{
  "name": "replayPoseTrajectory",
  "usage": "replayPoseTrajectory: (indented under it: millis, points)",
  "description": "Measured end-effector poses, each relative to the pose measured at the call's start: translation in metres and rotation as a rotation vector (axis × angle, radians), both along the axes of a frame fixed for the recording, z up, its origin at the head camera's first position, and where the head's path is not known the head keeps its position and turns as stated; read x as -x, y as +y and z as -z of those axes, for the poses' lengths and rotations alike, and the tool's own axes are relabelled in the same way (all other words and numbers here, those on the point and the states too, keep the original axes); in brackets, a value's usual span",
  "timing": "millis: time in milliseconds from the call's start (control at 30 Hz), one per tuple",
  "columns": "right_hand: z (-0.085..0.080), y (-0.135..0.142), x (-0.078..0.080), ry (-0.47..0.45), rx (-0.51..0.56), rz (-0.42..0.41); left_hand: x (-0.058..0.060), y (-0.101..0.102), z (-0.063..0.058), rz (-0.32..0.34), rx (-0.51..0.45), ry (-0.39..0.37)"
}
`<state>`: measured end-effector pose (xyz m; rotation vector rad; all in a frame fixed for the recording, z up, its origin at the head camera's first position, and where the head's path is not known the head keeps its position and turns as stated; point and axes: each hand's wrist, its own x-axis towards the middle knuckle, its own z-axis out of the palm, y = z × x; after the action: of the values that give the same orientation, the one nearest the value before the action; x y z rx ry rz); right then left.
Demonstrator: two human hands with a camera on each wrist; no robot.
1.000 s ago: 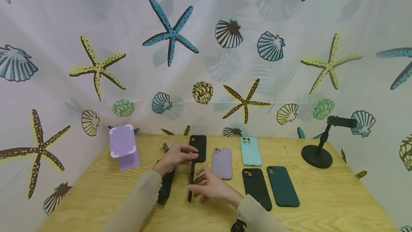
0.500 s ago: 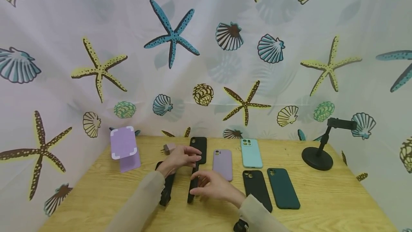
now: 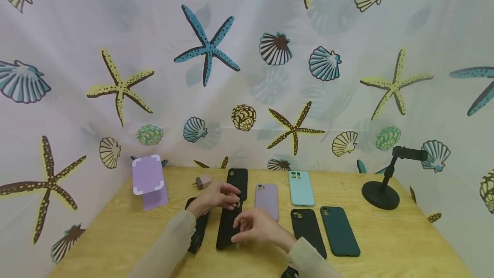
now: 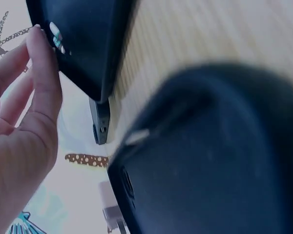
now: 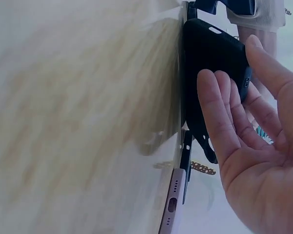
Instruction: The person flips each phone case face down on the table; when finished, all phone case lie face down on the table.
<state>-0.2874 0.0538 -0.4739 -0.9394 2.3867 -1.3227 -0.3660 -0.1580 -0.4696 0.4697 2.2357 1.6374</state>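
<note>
In the head view a black phone case (image 3: 226,225) is tilted between my two hands, above the wooden table. My left hand (image 3: 217,196) pinches its far end; in the left wrist view the fingertips lie at the corner by the camera cutout of this case (image 4: 85,44). My right hand (image 3: 257,228) holds the near right side. The right wrist view has its thumb at a corner of the case (image 5: 205,46) and its fingers bent over one face. Another black phone case (image 3: 200,228) lies below my left wrist, blurred and large in the left wrist view.
A black case (image 3: 237,183), a lilac case (image 3: 266,200) and a mint case (image 3: 302,190) lie behind. Another black case (image 3: 308,231) and a dark green case (image 3: 339,231) lie right. A purple stand (image 3: 148,175), a plug adapter (image 3: 202,182) and a black stand (image 3: 381,194) stand around.
The black case between my hands was edge-on as a thin strip; it has turned so its broad face shows in the head view. Both hands have shifted only slightly.
</note>
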Motion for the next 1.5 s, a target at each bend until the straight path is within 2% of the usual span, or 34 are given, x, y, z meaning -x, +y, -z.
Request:
replayPoseTrajectory:
  millis: [133,233,367,500,767,1067,1500]
  points:
    - [0.004,0.001,-0.002,-0.047,-0.006,0.0,-0.002,-0.007,0.003,0.017,0.064,0.019]
    - [0.005,0.002,-0.002,-0.102,0.004,0.0,-0.003,-0.012,0.002,0.008,0.134,0.075]
    - [0.007,0.003,-0.002,-0.171,0.021,-0.021,-0.003,-0.019,0.005,-0.039,0.23,0.156]
    - [0.009,0.002,-0.001,-0.201,0.02,-0.033,0.001,-0.024,0.008,-0.078,0.289,0.202]
    - [0.01,-0.001,0.002,-0.23,-0.042,-0.029,0.001,-0.024,0.004,-0.05,0.268,0.176]
    - [0.012,-0.006,0.005,-0.221,-0.095,-0.035,0.0,-0.027,0.005,-0.074,0.295,0.159]
    - [0.01,-0.007,0.005,-0.252,-0.081,-0.05,0.002,-0.028,0.005,-0.088,0.325,0.143]
